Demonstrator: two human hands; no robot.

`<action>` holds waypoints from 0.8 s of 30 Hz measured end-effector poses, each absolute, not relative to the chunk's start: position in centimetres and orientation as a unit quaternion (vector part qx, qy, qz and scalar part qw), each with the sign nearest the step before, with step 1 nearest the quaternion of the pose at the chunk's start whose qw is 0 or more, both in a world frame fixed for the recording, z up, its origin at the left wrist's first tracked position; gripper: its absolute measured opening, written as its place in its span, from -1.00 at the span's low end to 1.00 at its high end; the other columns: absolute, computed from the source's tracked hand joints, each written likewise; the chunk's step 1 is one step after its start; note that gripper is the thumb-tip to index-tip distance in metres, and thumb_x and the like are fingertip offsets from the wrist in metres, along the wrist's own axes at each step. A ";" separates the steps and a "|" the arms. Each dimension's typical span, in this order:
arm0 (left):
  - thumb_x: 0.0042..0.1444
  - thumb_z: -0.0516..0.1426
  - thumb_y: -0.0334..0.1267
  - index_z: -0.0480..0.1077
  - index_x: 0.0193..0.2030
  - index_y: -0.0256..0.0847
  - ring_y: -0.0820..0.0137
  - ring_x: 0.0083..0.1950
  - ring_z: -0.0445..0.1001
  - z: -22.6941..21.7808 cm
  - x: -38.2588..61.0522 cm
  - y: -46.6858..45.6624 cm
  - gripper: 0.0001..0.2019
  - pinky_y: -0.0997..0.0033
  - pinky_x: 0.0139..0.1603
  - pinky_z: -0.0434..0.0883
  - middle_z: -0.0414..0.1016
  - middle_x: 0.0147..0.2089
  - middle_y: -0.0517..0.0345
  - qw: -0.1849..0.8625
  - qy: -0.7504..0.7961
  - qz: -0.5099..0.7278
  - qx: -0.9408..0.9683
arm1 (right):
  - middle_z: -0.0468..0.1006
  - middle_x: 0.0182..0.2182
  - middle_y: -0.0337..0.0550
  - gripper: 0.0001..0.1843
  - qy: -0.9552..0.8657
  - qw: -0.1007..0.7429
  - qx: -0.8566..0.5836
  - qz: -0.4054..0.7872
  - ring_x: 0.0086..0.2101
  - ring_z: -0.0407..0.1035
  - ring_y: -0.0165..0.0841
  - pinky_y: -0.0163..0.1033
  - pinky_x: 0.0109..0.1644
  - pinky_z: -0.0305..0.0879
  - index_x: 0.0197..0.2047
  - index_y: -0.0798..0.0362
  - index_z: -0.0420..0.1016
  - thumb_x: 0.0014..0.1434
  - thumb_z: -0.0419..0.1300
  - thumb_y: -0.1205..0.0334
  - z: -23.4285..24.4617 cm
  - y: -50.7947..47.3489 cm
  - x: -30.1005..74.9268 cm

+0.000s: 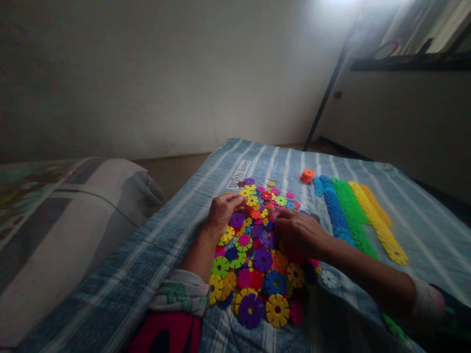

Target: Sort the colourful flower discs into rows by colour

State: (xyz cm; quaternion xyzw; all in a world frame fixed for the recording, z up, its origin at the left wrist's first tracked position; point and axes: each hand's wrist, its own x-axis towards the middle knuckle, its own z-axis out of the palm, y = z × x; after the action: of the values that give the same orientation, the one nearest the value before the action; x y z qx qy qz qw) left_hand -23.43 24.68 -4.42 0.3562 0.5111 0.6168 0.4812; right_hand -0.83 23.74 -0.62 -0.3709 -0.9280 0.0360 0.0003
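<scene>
A heap of notched, flower-shaped plastic discs (262, 260) in many colours is spread over the striped bedspread in front of me. At the heap's left edge is my left hand (225, 212), its thumb and fingers drawn together over yellow and purple discs; what they hold, if anything, I cannot make out. My right hand (300, 230) reaches across the heap's right side with curled fingers touching the discs, the fingertips partly hidden. Larger discs, such as a purple disc (250, 311) and a yellow disc (277, 311), lie at the near end.
Right of the heap lie sorted rows of discs: a blue row (333, 208), a green row (349, 208) and a yellow row (380, 228). An orange stack (307, 175) stands at their far end. Striped bedspread (176, 235) covers the surface; another fabric-covered piece (91, 215) is at left.
</scene>
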 end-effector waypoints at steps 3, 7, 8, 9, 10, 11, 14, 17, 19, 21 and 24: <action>-0.19 0.31 -0.22 0.52 -0.41 -0.32 0.36 -0.30 0.55 -4.5 -23.5 24.7 -0.78 0.39 -0.20 0.46 0.60 -0.37 0.01 0.483 0.509 0.619 0.352 | 0.49 -0.19 -0.11 -0.76 -0.938 -0.001 -0.343 0.056 -0.19 0.37 -0.34 -0.33 -0.20 0.19 -0.21 -0.02 0.54 0.25 0.05 0.35 -0.1 23.1 0.1; -0.19 0.31 -0.21 0.52 -0.42 -0.32 0.36 -0.29 0.55 -4.4 -23.4 24.7 -0.78 0.39 -0.20 0.45 0.60 -0.36 0.00 0.482 0.510 0.616 0.356 | 0.48 -0.24 -0.10 -0.76 -0.918 -0.004 -0.393 0.045 -0.28 0.37 -0.37 -0.34 -0.26 0.17 -0.36 0.04 0.52 0.21 0.05 0.42 0.0 23.9 1.6; -0.20 0.32 -0.20 0.52 -0.42 -0.32 0.35 -0.29 0.55 -4.3 -23.4 24.7 -0.77 0.38 -0.19 0.45 0.60 -0.36 0.00 0.481 0.511 0.616 0.358 | 0.49 -0.26 -0.11 -0.75 -0.911 0.001 -0.410 0.043 -0.30 0.37 -0.39 -0.34 -0.27 0.16 -0.40 0.05 0.51 0.21 0.05 0.41 0.0 24.2 1.9; -0.21 0.32 -0.19 0.52 -0.42 -0.32 0.35 -0.29 0.55 -4.3 -23.4 24.6 -0.76 0.37 -0.18 0.45 0.60 -0.36 -0.01 0.480 0.513 0.615 0.359 | 0.49 -0.27 -0.12 -0.74 -0.905 0.009 -0.423 0.044 -0.33 0.37 -0.40 -0.34 -0.28 0.16 -0.42 0.05 0.50 0.22 0.04 0.40 -0.1 24.6 2.0; -0.21 0.33 -0.18 0.52 -0.42 -0.32 0.34 -0.29 0.55 -4.2 -23.4 24.6 -0.75 0.35 -0.17 0.46 0.59 -0.36 -0.01 0.478 0.514 0.615 0.359 | 0.49 -0.29 -0.14 -0.72 -0.900 0.018 -0.433 0.046 -0.34 0.37 -0.41 -0.34 -0.28 0.16 -0.43 0.05 0.49 0.24 0.03 0.38 -0.2 24.9 2.1; -0.22 0.33 -0.17 0.52 -0.42 -0.32 0.34 -0.29 0.55 -4.2 -23.4 24.6 -0.74 0.34 -0.17 0.46 0.59 -0.36 -0.01 0.478 0.514 0.614 0.360 | 0.49 -0.29 -0.14 -0.72 -0.897 0.025 -0.438 0.049 -0.33 0.38 -0.41 -0.34 -0.26 0.17 -0.43 0.05 0.49 0.25 0.03 0.36 -0.2 25.2 2.0; -0.22 0.32 -0.18 0.53 -0.42 -0.32 0.33 -0.29 0.55 -4.2 -23.4 24.6 -0.75 0.34 -0.18 0.46 0.60 -0.36 -0.01 0.477 0.516 0.613 0.362 | 0.51 -0.24 -0.11 -0.81 -0.896 0.042 -0.439 0.047 -0.21 0.40 -0.34 -0.32 -0.16 0.21 -0.31 0.04 0.54 0.25 0.09 0.27 -0.4 25.5 1.0; -0.21 0.31 -0.19 0.54 -0.41 -0.32 0.34 -0.30 0.55 -4.3 -23.5 24.7 -0.76 0.36 -0.20 0.46 0.60 -0.35 0.00 0.474 0.516 0.614 0.365 | 0.52 -0.14 -0.05 -0.82 -0.900 0.026 -0.433 0.030 -0.08 0.37 -0.23 -0.26 -0.08 0.23 -0.16 0.03 0.54 0.21 0.17 0.18 -0.8 25.5 -0.4; -0.20 0.31 -0.19 0.54 -0.41 -0.31 0.34 -0.29 0.55 -4.5 -23.5 24.8 -0.77 0.37 -0.20 0.47 0.60 -0.35 0.00 0.473 0.515 0.616 0.364 | 0.53 -0.12 -0.06 -0.82 -0.905 0.011 -0.425 0.027 -0.07 0.36 -0.22 -0.25 -0.07 0.23 -0.14 0.02 0.54 0.21 0.17 0.20 -1.2 25.4 -1.1; -0.21 0.31 -0.19 0.54 -0.41 -0.31 0.33 -0.29 0.56 -4.5 -23.5 24.9 -0.77 0.36 -0.20 0.47 0.60 -0.35 0.00 0.473 0.513 0.617 0.363 | 0.53 -0.13 -0.08 -0.84 -0.908 0.015 -0.417 0.029 -0.08 0.37 -0.25 -0.27 -0.06 0.23 -0.17 0.02 0.54 0.21 0.16 0.24 -1.6 25.4 -1.5; -0.22 0.31 -0.20 0.54 -0.41 -0.31 0.33 -0.30 0.55 -4.6 -23.5 24.9 -0.76 0.35 -0.21 0.48 0.60 -0.35 0.00 0.475 0.512 0.616 0.363 | 0.54 -0.13 -0.07 -0.84 -0.904 0.040 -0.425 0.029 -0.11 0.39 -0.27 -0.28 -0.08 0.23 -0.20 0.03 0.55 0.21 0.14 0.26 -2.0 25.4 -1.5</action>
State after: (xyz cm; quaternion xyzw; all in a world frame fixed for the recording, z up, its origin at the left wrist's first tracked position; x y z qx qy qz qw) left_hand -23.52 24.90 -4.55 0.3632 0.5125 0.6160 0.4754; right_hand -1.48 25.37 -1.95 -0.4246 -0.9040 0.0289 0.0401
